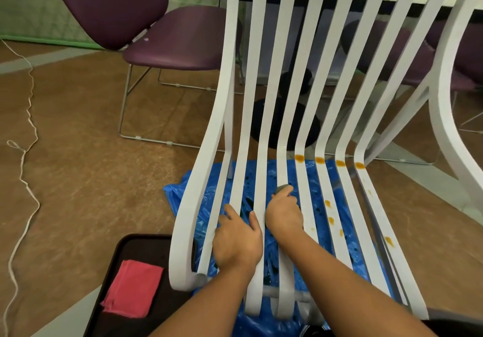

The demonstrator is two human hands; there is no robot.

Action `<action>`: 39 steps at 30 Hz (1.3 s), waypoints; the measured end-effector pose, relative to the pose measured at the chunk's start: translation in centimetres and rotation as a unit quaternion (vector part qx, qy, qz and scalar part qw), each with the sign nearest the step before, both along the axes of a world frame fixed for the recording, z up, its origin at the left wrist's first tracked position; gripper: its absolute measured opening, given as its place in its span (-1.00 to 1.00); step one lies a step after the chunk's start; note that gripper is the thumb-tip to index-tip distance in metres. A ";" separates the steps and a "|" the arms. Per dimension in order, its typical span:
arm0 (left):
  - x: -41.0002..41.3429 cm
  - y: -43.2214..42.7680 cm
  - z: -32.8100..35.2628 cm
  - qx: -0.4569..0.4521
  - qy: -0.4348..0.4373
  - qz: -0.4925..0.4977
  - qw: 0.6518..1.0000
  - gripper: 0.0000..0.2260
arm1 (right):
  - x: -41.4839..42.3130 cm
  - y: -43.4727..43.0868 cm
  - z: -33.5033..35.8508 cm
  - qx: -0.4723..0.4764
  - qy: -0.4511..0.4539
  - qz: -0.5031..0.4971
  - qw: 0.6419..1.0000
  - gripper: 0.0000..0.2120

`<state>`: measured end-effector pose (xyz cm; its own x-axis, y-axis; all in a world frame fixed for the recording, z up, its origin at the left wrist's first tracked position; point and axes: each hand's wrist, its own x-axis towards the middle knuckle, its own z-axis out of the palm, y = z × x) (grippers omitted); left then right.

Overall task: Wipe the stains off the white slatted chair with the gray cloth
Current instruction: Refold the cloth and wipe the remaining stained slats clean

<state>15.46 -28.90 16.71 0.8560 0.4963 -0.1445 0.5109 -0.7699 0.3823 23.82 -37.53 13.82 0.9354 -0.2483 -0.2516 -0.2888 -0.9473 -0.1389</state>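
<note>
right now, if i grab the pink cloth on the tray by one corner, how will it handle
Probably floppy: the pink cloth lies flat in soft folded layers, so it would likely unfold and dangle. Likely light, since it looks thin. Unlikely to roll off the dark tray.

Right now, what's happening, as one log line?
left hand: rests on left slats | right hand: holds gray cloth on middle slat | orange stains: on right slats, unwiped
</note>
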 end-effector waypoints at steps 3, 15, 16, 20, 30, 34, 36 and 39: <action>0.0 0.0 -0.2 0.002 0.003 0.001 1.000 -0.35 | 1.4 0.2 -0.2 -0.034 0.015 0.014 0.999 -0.26; 0.1 0.0 -0.6 0.024 -0.008 -0.014 1.000 -0.34 | 12.9 0.8 1.8 0.143 0.045 -0.104 0.983 -0.30; 0.1 0.0 -0.7 0.023 -0.008 -0.016 1.000 -0.34 | 13.8 0.8 1.9 0.163 0.039 -0.095 0.981 -0.41; 0.1 0.1 -1.0 0.028 -0.012 -0.018 0.999 -0.35 | 16.8 0.9 1.9 0.141 0.017 -0.053 0.988 -0.61; 0.4 0.0 -1.1 0.026 -0.004 -0.016 1.000 -0.34 | 17.1 -0.4 2.3 0.342 -0.050 -0.187 0.920 -0.60; 0.4 -0.1 -1.0 0.024 0.000 -0.013 1.000 -0.35 | 15.5 -0.7 2.5 0.232 -0.005 -0.072 0.970 -0.58; 0.3 -0.2 -0.7 0.025 0.000 -0.011 1.000 -0.35 | 14.5 -0.7 2.3 0.160 0.017 -0.026 0.987 -0.63; 0.5 -0.2 -0.6 0.022 0.007 -0.007 1.000 -0.36 | 12.4 -1.1 2.1 0.243 0.029 -0.107 0.964 -0.61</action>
<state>15.96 -29.11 16.15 0.8607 0.4910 -0.1346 0.5054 -0.7923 0.3417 36.18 -38.68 15.93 0.8573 -0.2733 -0.4363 -0.4900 -0.6931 -0.5287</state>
